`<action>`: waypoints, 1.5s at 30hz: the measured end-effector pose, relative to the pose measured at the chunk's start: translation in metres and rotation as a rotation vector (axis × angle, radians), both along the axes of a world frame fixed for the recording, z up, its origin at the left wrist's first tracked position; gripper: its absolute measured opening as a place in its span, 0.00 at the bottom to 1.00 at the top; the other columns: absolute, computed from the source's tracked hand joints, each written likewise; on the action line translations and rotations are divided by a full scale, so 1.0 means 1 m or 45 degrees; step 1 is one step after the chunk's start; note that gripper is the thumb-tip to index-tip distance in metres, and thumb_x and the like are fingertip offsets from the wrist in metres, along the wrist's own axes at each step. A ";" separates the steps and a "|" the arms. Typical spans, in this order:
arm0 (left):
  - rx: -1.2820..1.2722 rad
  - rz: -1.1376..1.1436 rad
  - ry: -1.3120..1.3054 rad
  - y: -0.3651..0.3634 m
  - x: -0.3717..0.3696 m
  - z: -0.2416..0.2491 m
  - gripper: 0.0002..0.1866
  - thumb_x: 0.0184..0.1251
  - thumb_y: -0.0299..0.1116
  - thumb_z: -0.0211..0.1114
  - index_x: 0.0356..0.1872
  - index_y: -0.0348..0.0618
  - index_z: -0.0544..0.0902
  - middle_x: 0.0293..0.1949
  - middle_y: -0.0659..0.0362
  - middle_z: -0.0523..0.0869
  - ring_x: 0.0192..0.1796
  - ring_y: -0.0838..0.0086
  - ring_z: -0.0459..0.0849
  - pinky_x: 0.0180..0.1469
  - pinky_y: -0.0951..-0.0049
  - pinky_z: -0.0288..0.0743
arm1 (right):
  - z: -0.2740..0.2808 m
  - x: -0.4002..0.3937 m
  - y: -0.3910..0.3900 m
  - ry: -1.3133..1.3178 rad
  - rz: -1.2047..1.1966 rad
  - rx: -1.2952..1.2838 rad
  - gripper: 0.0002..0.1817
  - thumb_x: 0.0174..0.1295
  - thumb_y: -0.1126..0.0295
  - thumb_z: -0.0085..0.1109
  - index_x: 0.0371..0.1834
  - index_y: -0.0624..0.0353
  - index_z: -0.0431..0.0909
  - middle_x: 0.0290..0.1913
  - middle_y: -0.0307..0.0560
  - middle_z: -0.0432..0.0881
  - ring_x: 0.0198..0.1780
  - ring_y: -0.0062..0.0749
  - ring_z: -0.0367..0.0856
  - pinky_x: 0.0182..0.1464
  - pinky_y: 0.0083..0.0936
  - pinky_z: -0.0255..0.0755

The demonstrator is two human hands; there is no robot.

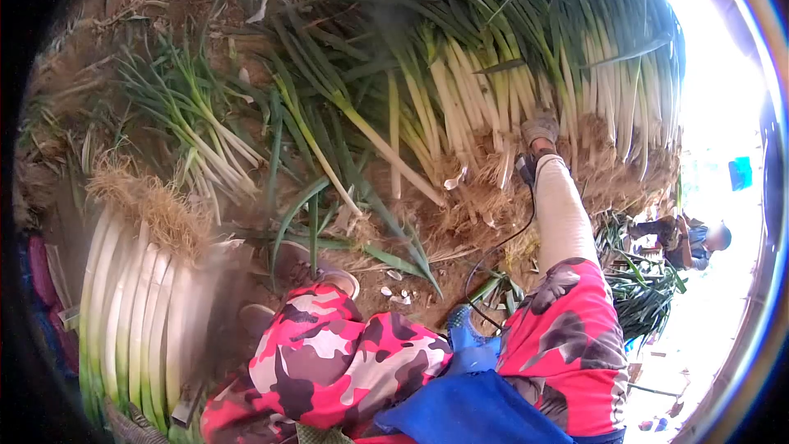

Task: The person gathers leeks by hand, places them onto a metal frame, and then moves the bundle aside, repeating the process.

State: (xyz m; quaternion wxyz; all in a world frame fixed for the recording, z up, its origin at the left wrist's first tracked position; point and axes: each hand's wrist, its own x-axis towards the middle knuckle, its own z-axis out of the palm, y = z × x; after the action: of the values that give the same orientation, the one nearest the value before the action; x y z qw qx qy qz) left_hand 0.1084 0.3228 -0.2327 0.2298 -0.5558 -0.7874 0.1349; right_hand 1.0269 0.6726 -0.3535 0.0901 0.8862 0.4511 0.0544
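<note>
My right hand [540,128], in a grey-brown glove, reaches into a long row of large green onions [468,86]. Its fingers are curled around stalks near the roots. A cream sleeve cover and a black cable run along that arm. At the lower left lies a bundle of cleaned green onions [136,312], white stalks side by side with roots at the upper end. What looks like my gloved left hand [131,426] shows only in part at the bundle's green end, cut off by the frame edge. Its grip is hidden.
Loose green onions [214,140] lie on soil strewn with trimmings. My shoe [341,279] and camouflage-clad leg are below them. A blue stool-like object [472,341] is beneath me. Another person [699,242] works at the far right, beside a leafy pile [641,296].
</note>
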 end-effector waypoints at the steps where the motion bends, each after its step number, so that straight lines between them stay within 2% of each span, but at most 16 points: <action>1: -0.003 -0.003 0.009 -0.001 -0.001 0.001 0.30 0.73 0.51 0.48 0.67 0.41 0.66 0.65 0.47 0.70 0.67 0.50 0.67 0.69 0.46 0.56 | -0.005 0.002 0.005 0.024 -0.016 -0.034 0.31 0.51 0.61 0.54 0.61 0.61 0.71 0.55 0.63 0.78 0.57 0.54 0.76 0.58 0.41 0.72; 5: 0.007 0.001 0.021 -0.005 -0.005 -0.004 0.30 0.73 0.51 0.47 0.68 0.42 0.65 0.65 0.47 0.70 0.67 0.51 0.67 0.70 0.48 0.55 | 0.000 -0.004 0.005 0.187 -0.136 0.040 0.30 0.51 0.59 0.55 0.58 0.64 0.73 0.52 0.66 0.79 0.55 0.57 0.77 0.56 0.41 0.73; 8: 0.007 -0.003 0.028 -0.008 -0.009 -0.006 0.31 0.73 0.52 0.47 0.69 0.42 0.64 0.66 0.48 0.70 0.67 0.52 0.67 0.70 0.49 0.55 | 0.008 -0.023 0.015 0.256 -0.048 -0.305 0.30 0.51 0.55 0.60 0.57 0.60 0.75 0.56 0.62 0.78 0.57 0.57 0.77 0.56 0.41 0.73; 12: 0.022 -0.016 0.061 -0.014 -0.016 -0.011 0.31 0.74 0.52 0.46 0.69 0.42 0.63 0.66 0.48 0.69 0.67 0.53 0.67 0.70 0.51 0.55 | 0.021 -0.103 -0.017 0.428 0.176 0.080 0.35 0.57 0.46 0.54 0.58 0.65 0.69 0.54 0.60 0.80 0.48 0.55 0.82 0.50 0.37 0.76; 13: 0.025 -0.023 0.073 -0.020 -0.020 -0.013 0.31 0.74 0.53 0.46 0.70 0.42 0.62 0.66 0.48 0.69 0.67 0.53 0.67 0.70 0.51 0.55 | -0.003 -0.098 -0.011 0.443 0.361 -0.272 0.32 0.58 0.47 0.53 0.55 0.64 0.70 0.50 0.58 0.80 0.45 0.50 0.82 0.48 0.35 0.77; 15: 0.041 -0.055 0.111 -0.024 -0.031 -0.017 0.32 0.74 0.53 0.45 0.70 0.43 0.62 0.66 0.48 0.69 0.68 0.54 0.66 0.71 0.52 0.55 | -0.009 -0.142 -0.022 1.116 0.086 -0.067 0.25 0.58 0.57 0.57 0.54 0.65 0.71 0.42 0.55 0.81 0.39 0.43 0.83 0.40 0.33 0.80; 17: 0.057 -0.090 0.180 -0.032 -0.045 -0.022 0.32 0.74 0.53 0.45 0.70 0.43 0.61 0.66 0.49 0.69 0.68 0.54 0.66 0.71 0.53 0.55 | 0.009 -0.219 -0.058 1.930 -0.322 0.630 0.22 0.56 0.69 0.63 0.52 0.68 0.72 0.36 0.53 0.82 0.35 0.38 0.83 0.33 0.30 0.81; 19: -0.064 0.058 0.249 -0.026 -0.031 -0.014 0.31 0.75 0.52 0.44 0.70 0.42 0.62 0.66 0.48 0.70 0.69 0.57 0.66 0.72 0.53 0.53 | 0.000 -0.246 -0.074 2.112 0.020 0.794 0.18 0.52 0.73 0.63 0.45 0.73 0.75 0.31 0.49 0.81 0.31 0.33 0.81 0.32 0.26 0.80; 22: -0.209 0.356 0.014 -0.008 -0.012 -0.004 0.33 0.73 0.59 0.42 0.70 0.48 0.63 0.70 0.52 0.65 0.72 0.59 0.63 0.73 0.43 0.49 | -0.032 -0.266 -0.080 2.062 -0.230 0.757 0.15 0.52 0.70 0.63 0.43 0.64 0.76 0.33 0.42 0.80 0.37 0.29 0.79 0.45 0.25 0.74; 24: 0.274 -0.062 -0.435 -0.026 -0.024 -0.045 0.29 0.73 0.44 0.49 0.69 0.40 0.63 0.69 0.48 0.67 0.70 0.59 0.64 0.74 0.55 0.48 | 0.048 -0.316 -0.085 2.213 -0.474 0.635 0.18 0.55 0.65 0.62 0.48 0.61 0.75 0.34 0.40 0.80 0.40 0.28 0.78 0.50 0.26 0.71; 27: -0.096 0.171 0.045 -0.006 0.017 -0.008 0.29 0.74 0.48 0.45 0.68 0.40 0.65 0.68 0.50 0.67 0.71 0.56 0.60 0.74 0.47 0.44 | 0.099 -0.365 -0.079 2.221 -0.138 0.754 0.17 0.52 0.56 0.59 0.41 0.54 0.79 0.43 0.47 0.79 0.47 0.35 0.75 0.54 0.36 0.64; 30: -0.024 0.209 -0.194 0.023 0.049 0.028 0.30 0.68 0.49 0.53 0.64 0.40 0.69 0.59 0.48 0.74 0.64 0.54 0.67 0.73 0.44 0.44 | 0.126 -0.403 -0.079 2.732 0.615 0.814 0.14 0.58 0.64 0.56 0.40 0.64 0.80 0.48 0.52 0.80 0.55 0.38 0.76 0.61 0.32 0.69; 32: 0.069 0.156 -0.217 0.020 0.054 0.037 0.28 0.65 0.48 0.56 0.61 0.40 0.72 0.56 0.47 0.75 0.61 0.52 0.69 0.72 0.43 0.45 | 0.208 -0.486 -0.114 2.988 0.346 0.754 0.11 0.59 0.68 0.56 0.36 0.66 0.79 0.43 0.51 0.81 0.49 0.38 0.79 0.59 0.36 0.71; 37: 0.207 0.095 -0.248 0.017 0.051 0.028 0.28 0.60 0.47 0.60 0.58 0.40 0.75 0.52 0.48 0.76 0.57 0.53 0.71 0.68 0.44 0.52 | 0.192 -0.544 -0.115 3.333 1.177 -0.139 0.31 0.57 0.75 0.59 0.65 0.67 0.61 0.38 0.42 0.76 0.41 0.23 0.75 0.43 0.20 0.72; 41: 0.194 0.114 -0.295 0.018 0.056 0.037 0.28 0.59 0.45 0.61 0.57 0.38 0.75 0.50 0.49 0.76 0.56 0.54 0.72 0.68 0.46 0.53 | 0.196 -0.606 -0.104 2.415 1.891 -0.438 0.39 0.46 0.83 0.69 0.62 0.59 0.59 0.26 0.32 0.66 0.27 0.15 0.65 0.28 0.16 0.61; 45: 0.221 0.081 -0.328 0.018 0.053 0.035 0.28 0.59 0.46 0.61 0.57 0.37 0.75 0.49 0.48 0.76 0.55 0.53 0.72 0.66 0.48 0.55 | 0.156 -0.678 -0.040 1.543 2.354 -0.537 0.42 0.48 0.74 0.67 0.67 0.60 0.55 0.43 0.58 0.78 0.43 0.44 0.80 0.44 0.35 0.72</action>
State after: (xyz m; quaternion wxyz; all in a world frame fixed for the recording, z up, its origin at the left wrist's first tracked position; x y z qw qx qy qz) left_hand 0.1611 0.3407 -0.1981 0.1697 -0.5215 -0.8362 0.0013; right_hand 0.3484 0.6328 -0.1970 -0.0708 0.0588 0.9045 -0.4165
